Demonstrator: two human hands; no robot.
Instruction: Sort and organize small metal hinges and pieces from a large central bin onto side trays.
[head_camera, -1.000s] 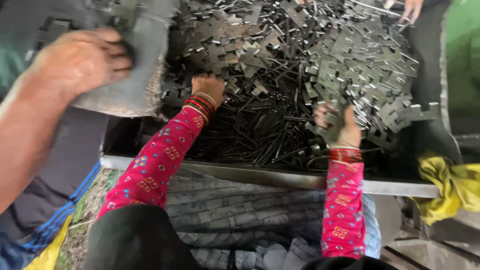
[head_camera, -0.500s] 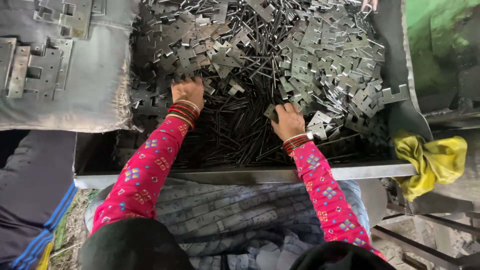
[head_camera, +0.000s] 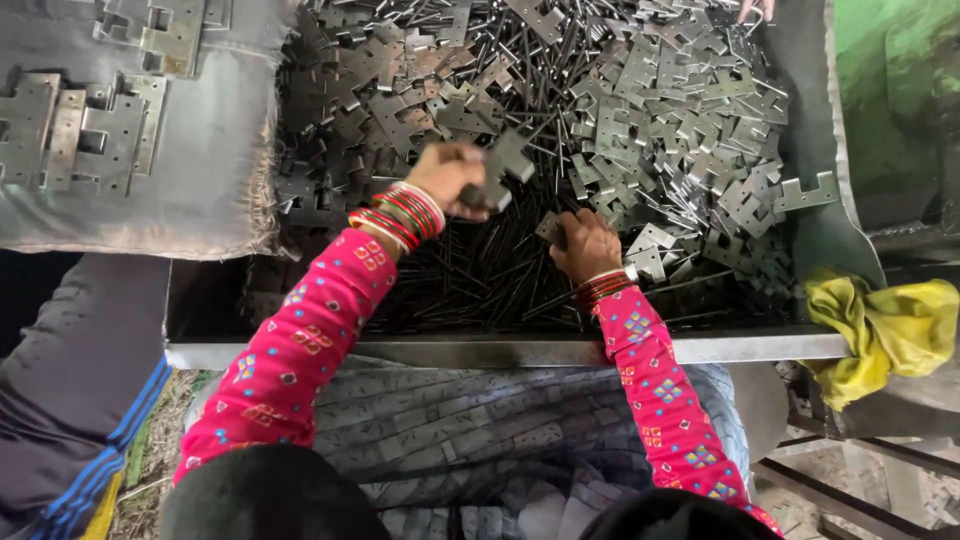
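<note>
My left hand (head_camera: 447, 177) is raised over the tray and grips a flat grey metal hinge plate (head_camera: 503, 165) with notched edges. My right hand (head_camera: 585, 244) rests lower on the pile, fingers closed around a smaller metal plate (head_camera: 549, 229). Both arms wear pink patterned sleeves and red bangles. Under the hands lies a heap of thin dark metal pins (head_camera: 480, 275), and beyond them a large pile of similar stamped metal plates (head_camera: 660, 110).
The parts sit in a metal tray with a bright front rim (head_camera: 500, 350). At left, a grey cloth (head_camera: 210, 150) carries several assembled hinges (head_camera: 85, 135). A yellow rag (head_camera: 880, 325) hangs at right. Another person's fingers (head_camera: 757, 8) show at the top edge.
The other person's arm at left has gone from view. My left hand lifted off the pile with a hinge plate; my right hand moved left onto the pins and closed on a small plate.
</note>
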